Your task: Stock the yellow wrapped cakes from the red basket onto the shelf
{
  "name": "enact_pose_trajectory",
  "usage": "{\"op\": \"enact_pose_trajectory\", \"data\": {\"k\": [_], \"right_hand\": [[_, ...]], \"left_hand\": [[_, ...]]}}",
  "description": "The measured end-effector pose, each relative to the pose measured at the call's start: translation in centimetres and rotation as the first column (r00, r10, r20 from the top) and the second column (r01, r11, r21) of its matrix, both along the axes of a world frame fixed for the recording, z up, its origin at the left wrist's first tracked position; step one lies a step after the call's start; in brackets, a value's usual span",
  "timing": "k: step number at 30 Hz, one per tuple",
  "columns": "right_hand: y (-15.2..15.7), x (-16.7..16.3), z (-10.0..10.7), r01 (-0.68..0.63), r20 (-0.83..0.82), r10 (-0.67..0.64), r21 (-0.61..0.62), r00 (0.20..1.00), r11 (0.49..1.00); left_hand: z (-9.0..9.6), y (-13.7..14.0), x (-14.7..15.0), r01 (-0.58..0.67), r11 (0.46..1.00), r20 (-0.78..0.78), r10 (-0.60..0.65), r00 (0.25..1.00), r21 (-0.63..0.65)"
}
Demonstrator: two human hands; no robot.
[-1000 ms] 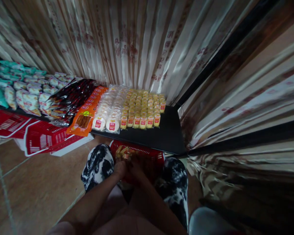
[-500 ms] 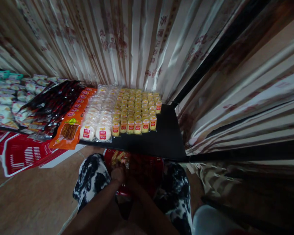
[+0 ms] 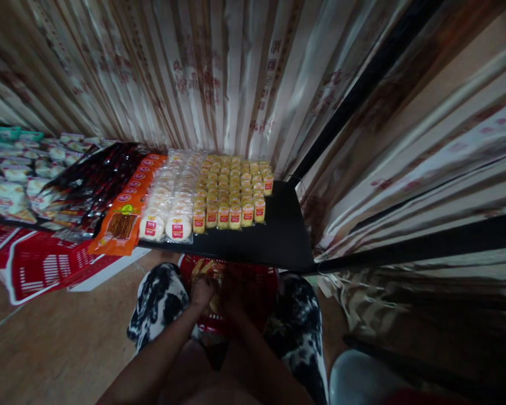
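Below the front edge of a black shelf (image 3: 240, 244), between knees in black-and-white patterned trousers (image 3: 158, 301): red basket (image 3: 271, 275), golden-wrapped packets (image 3: 198, 266) loose at its left side. Left hand (image 3: 203, 291) down among them, touching; firm grasp or light rest, cannot tell. Right hand (image 3: 231, 302) close beside it, deep in shadow; cannot tell whether it grips anything. Progress, by my reading: partly done. Shelf carries a tight block of upright yellow packets (image 3: 235, 215), six across the front, labels outward, plus a shorter run at the back right, so the block's right side looks unfinished. Loose packets in the basket appear to be what is left; count hidden by hands and dark. Neighbouring goods seem settled: white round cakes (image 3: 179, 228) in clear wrap, two columns; orange bag (image 3: 126, 216) overhanging the edge; dark glossy packets (image 3: 95, 180) heaped; white packets (image 3: 6, 197) farther left. Labels: red panels with pale print on yellow packets and cakes, yellow-green badge on the orange bag, all too small to read; no brand legible. Curtain (image 3: 236, 73) behind bears a column of characters, too blurred to make out.
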State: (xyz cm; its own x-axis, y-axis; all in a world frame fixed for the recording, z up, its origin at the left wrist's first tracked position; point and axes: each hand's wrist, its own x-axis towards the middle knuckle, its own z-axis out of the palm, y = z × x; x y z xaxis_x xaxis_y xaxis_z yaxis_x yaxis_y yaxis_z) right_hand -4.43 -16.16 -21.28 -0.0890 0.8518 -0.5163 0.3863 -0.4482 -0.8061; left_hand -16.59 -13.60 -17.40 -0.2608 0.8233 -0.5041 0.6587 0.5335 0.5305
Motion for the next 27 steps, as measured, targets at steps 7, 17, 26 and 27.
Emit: {"op": "enact_pose_trajectory", "data": {"k": [7,17,26,27], "right_hand": [[0.7,0.8,3.5,0.092,-0.092,-0.082,0.106,0.992,0.990],[1.3,2.8,8.4,0.213,-0.187,-0.177,0.190,0.966,0.958],[1.4,3.2,12.6,0.283,-0.358,-0.178,0.267,0.916,0.921],[1.3,3.2,12.9,0.318,-0.366,-0.207,0.272,0.907,0.908]], "left_hand": [[2.2,0.2,-1.4,-0.194,0.981,0.418,0.171,0.892,0.011],[5.6,-1.5,-2.0,-0.220,0.975,0.725,0.172,0.667,-0.028],[8.9,-2.4,-0.8,-0.325,0.938,0.806,0.285,0.519,-0.123],[9.3,-2.5,-0.5,-0.342,0.926,0.818,0.320,0.478,-0.163]]}}
